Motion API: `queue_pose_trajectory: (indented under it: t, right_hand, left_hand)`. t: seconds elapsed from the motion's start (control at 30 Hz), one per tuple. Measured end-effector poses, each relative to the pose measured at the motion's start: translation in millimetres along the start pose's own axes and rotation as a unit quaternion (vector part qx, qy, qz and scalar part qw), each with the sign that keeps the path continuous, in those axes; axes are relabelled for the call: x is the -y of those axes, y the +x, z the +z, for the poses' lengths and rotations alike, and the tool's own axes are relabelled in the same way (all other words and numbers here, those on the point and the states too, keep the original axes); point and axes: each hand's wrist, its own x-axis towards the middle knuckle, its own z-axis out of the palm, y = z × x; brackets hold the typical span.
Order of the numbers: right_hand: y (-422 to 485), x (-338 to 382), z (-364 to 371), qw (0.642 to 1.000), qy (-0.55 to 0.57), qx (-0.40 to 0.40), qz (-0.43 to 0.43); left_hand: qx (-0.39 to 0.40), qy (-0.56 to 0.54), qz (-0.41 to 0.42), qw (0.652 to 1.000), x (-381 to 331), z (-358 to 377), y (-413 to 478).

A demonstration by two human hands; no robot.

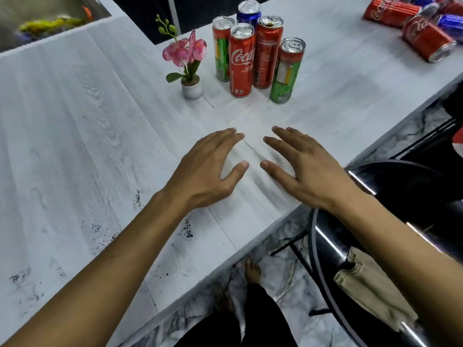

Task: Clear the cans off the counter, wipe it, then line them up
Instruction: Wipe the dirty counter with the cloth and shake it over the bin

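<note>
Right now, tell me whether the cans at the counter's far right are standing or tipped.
Tipped. The far-right cans lie on their sides in a heap, one end facing the camera, unlike the upright cans.

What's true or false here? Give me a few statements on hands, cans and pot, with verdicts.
1. The left hand and right hand hold nothing. True.
2. Every can stands upright. False: the cans at the far right lie on their sides.
3. The flower pot stands left of the upright cans. True.
4. The upright blue can is nearest the hands. False: it stands at the back of the cluster.
5. A cloth lies on the counter. False: the beige cloth lies on the black stool.
</note>
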Motion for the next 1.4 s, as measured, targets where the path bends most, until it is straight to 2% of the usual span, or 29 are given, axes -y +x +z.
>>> queue_pose_trajectory:
  t: [0.53, 0.77, 0.9, 1.0, 1.13, 1.4]
  right_hand:
    - [-121.1, -35.0, 7.7, 0.991, -0.019, -0.078, 0.103]
    - [-161.2, -63.3, 19.5, 0.983, 0.010, -0.120, 0.142]
    - [-195.4, -88.4, 23.1, 0.974, 0.022, -0.128, 0.186]
    - [-223.2, -107.5, 27.6, 0.965, 0.034, -0.124, 0.227]
    - [-259.2, -127.7, 41.2, 0.951, 0.050, -0.117, 0.282]
    - [-319.2, -163.5, 76.4, 0.916, 0.082, -0.098, 0.380]
  left_hand:
    - [0.045, -0.014, 0.137, 0.989, -86.1, 43.5, -13.9]
    - [0.053, -0.021, 0.171, 0.984, -128.0, 68.1, -13.4]
    - [0.086, -0.038, 0.180, 0.979, -158.8, 97.5, -15.8]
    - [0.091, -0.005, 0.191, 0.977, -180.1, 125.5, -21.5]
    - [0.185, -0.025, 0.153, 0.970, -199.1, 165.0, -32.5]
    - [0.275, 0.010, 0.130, 0.953, -214.4, 232.0, -38.9]
